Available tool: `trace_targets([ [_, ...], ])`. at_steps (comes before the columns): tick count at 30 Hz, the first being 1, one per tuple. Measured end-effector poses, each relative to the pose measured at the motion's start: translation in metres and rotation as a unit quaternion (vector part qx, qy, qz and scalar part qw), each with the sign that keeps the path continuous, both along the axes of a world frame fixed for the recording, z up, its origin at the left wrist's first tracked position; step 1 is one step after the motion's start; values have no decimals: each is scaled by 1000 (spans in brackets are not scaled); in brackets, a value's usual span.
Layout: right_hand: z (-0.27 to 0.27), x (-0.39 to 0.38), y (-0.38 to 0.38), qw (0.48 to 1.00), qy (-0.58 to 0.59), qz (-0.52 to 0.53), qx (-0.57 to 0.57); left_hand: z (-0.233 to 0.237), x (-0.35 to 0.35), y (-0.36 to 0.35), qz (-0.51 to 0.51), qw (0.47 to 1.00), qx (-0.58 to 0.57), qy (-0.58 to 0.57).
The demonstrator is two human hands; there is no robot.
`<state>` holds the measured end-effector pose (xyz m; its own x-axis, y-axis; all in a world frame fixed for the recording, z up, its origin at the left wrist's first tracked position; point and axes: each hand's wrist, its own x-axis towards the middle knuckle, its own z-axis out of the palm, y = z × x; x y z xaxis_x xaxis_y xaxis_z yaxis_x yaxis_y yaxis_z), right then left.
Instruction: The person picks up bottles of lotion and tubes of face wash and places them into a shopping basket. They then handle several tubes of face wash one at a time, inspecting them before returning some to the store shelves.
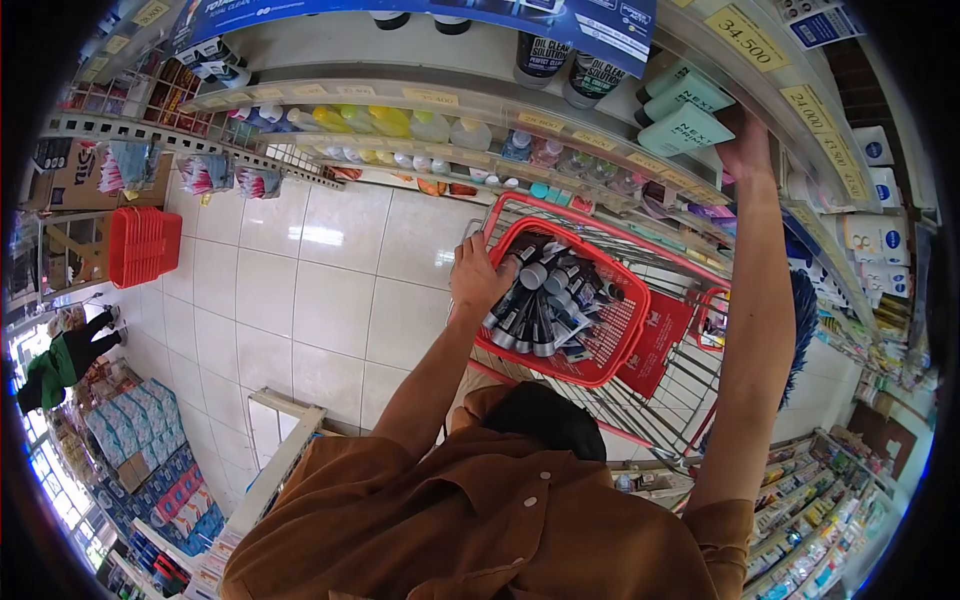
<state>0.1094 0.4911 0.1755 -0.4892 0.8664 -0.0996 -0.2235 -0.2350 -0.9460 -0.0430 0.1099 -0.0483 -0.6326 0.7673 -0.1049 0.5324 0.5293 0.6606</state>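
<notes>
My left hand reaches down into a red shopping basket and closes on dark tubes with silver caps, several of which fill the basket. The basket rests on top of a red wire trolley. My right hand is stretched up to a shelf, its fingers around the end of a mint-green tube. Two more mint-green tubes lie just above that one. My fingertips there are partly hidden behind the tubes.
Shelves with yellow price tags and bottles run across the top and down the right side. A stack of red baskets stands at the left. A person in green is far left, on the white tiled floor.
</notes>
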Motion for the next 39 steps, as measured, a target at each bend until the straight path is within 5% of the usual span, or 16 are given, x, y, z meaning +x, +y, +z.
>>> trace_targets([
  [10, 21, 5, -54, 992, 18, -114, 43, 9, 1, 1, -9, 1000, -13, -1],
  [19, -11, 94, -229, 971, -199, -85, 105, -4, 2, -4, -8, 996, 63, 62],
  [22, -44, 135, -294, 979, -181, -83, -31, 16, 8, 0, 53, 979, 133, 143],
  [25, -104, 190, -338, 968, -214, -105, -78, 61, 9, 41, -70, 936, 343, 38],
  [27, -128, 215, -360, 955, -240, -137, -108, 130, 15, 75, -118, 915, 386, -22],
  [32, -189, 258, -408, 947, -263, -146, -109, 174, 3, 173, -146, 915, 377, 3],
  [37, -196, 264, -413, 950, -232, -135, -159, 188, -5, 200, -221, 897, 342, -170],
  [39, -192, 264, -412, 949, -211, -132, -194, 191, -7, 204, -226, 917, 309, -111],
])
